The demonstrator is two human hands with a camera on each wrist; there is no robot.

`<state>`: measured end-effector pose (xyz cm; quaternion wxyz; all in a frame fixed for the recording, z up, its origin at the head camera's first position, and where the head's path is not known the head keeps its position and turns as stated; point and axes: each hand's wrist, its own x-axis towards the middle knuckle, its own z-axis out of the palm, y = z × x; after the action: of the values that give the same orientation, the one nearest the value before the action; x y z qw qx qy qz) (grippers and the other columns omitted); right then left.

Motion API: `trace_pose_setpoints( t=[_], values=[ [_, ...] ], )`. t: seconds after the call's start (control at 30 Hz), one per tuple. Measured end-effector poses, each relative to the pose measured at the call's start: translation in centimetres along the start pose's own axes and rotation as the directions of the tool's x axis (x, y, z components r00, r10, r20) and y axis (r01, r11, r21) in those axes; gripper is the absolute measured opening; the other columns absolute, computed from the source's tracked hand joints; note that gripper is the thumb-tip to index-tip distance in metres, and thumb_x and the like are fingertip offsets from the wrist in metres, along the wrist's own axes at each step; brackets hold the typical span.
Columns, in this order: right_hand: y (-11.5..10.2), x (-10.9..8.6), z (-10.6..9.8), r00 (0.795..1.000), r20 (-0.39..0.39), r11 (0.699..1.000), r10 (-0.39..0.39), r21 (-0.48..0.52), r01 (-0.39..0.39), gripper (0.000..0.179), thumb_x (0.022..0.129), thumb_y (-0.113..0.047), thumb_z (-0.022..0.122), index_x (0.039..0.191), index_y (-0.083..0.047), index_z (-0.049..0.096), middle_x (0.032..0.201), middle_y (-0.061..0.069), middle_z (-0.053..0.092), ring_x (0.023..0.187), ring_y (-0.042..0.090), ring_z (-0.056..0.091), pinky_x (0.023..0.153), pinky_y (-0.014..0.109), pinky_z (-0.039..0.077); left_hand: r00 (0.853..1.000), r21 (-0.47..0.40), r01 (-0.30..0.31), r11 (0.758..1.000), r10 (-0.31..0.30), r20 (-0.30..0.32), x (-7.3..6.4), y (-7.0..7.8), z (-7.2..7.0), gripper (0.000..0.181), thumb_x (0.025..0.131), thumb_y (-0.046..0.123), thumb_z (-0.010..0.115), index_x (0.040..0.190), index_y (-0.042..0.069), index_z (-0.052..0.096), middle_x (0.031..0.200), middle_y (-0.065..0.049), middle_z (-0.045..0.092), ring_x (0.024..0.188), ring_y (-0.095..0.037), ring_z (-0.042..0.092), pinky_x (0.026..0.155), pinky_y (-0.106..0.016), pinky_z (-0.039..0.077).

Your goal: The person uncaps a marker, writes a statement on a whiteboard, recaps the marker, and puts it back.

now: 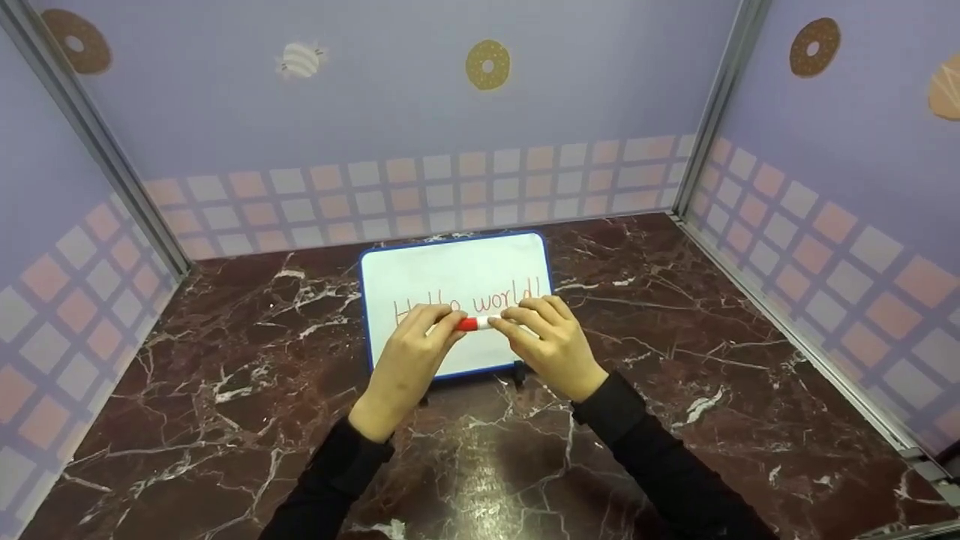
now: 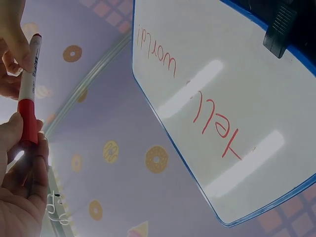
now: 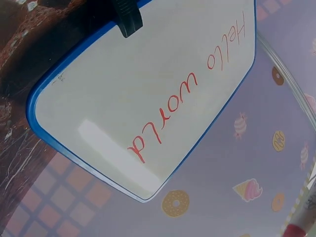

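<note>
In the head view, a red-and-white marker (image 1: pixel 480 323) lies level between both hands, in front of a whiteboard (image 1: pixel 450 266). My left hand (image 1: pixel 412 346) pinches its red cap, while my right hand (image 1: pixel 551 341) holds the white barrel. The cap covers the writing end in the left wrist view, where the marker (image 2: pixel 28 86) shows between both sets of fingers. Red handwriting (image 1: pixel 504 297) on the board reads "Hello world!", partly covered by the hands in the head view. At the right wrist view's lower right corner, only part of the marker (image 3: pixel 295 231) appears.
The blue-framed board leans on a black stand (image 1: pixel 519 373) whose clip (image 3: pixel 127 17) grips its lower edge. Beneath is a dark red marbled table (image 1: pixel 247 420). Patterned lilac panels (image 1: pixel 390 112) enclose the back and both sides, joined by metal posts (image 1: pixel 716 97).
</note>
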<state>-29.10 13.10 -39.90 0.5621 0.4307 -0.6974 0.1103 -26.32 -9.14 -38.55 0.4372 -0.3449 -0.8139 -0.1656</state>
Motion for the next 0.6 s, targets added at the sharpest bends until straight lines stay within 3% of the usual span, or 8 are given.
trace_pose_setpoints(
  t=[0.23,0.37,0.5,0.57,0.6],
  values=[
    [0.2,0.0,0.1,0.999,0.023,0.999,-0.028,0.021,0.027,0.037,0.065,0.002,0.079,0.1,-0.009,0.076,0.091,0.006,0.071,0.088,0.024,0.064,0.079,0.033,0.054,0.999,-0.065,0.033,0.997,-0.031,0.03,-0.1,-0.1,-0.1,0.022,0.088,0.014,0.071,0.107,0.002,0.073,0.099,-0.008,0.067,0.09,-0.022,0.064,0.082,-0.031,0.057],
    [0.8,-0.1,0.0,1.0,0.015,0.999,0.011,0.037,-0.012,0.033,0.067,0.003,0.079,0.098,-0.008,0.076,0.089,0.007,0.072,0.085,0.024,0.065,0.077,0.032,0.056,0.999,-0.03,0.021,0.999,-0.02,0.028,0.0,-0.6,-0.5,0.05,0.084,0.022,0.076,0.128,0.002,0.064,0.118,-0.013,0.066,0.108,-0.026,0.063,0.096,-0.036,0.053],
    [2.5,-0.7,-0.3,0.983,0.015,0.978,0.181,0.099,-0.181,0.03,0.068,0.008,0.077,0.096,-0.003,0.075,0.09,0.011,0.071,0.083,0.025,0.065,0.076,0.034,0.057,0.997,0.086,0.062,0.994,-0.065,0.03,0.2,-2.1,-1.4,0.076,0.083,0.034,0.075,0.144,0.0,0.047,0.146,-0.016,0.05,0.133,-0.031,0.049,0.115,-0.04,0.037],
    [3.7,-1.4,-0.5,0.952,0.025,0.944,0.305,0.122,-0.306,0.032,0.068,0.01,0.077,0.098,0.0,0.074,0.092,0.015,0.07,0.084,0.027,0.065,0.076,0.036,0.058,0.992,0.156,0.117,0.981,-0.124,0.037,0.0,-3.3,-1.9,0.08,0.084,0.038,0.072,0.147,-0.001,0.041,0.153,-0.016,0.041,0.14,-0.033,0.04,0.12,-0.04,0.028],
    [4.3,-1.8,-0.6,0.927,0.031,0.919,0.374,0.12,-0.375,0.032,0.069,0.011,0.076,0.1,0.001,0.074,0.094,0.015,0.07,0.085,0.028,0.065,0.078,0.038,0.058,0.986,0.186,0.152,0.971,-0.163,0.047,-0.1,-4.0,-2.2,0.081,0.086,0.039,0.07,0.149,-0.001,0.038,0.156,-0.015,0.036,0.143,-0.033,0.035,0.123,-0.039,0.023]
  ],
)
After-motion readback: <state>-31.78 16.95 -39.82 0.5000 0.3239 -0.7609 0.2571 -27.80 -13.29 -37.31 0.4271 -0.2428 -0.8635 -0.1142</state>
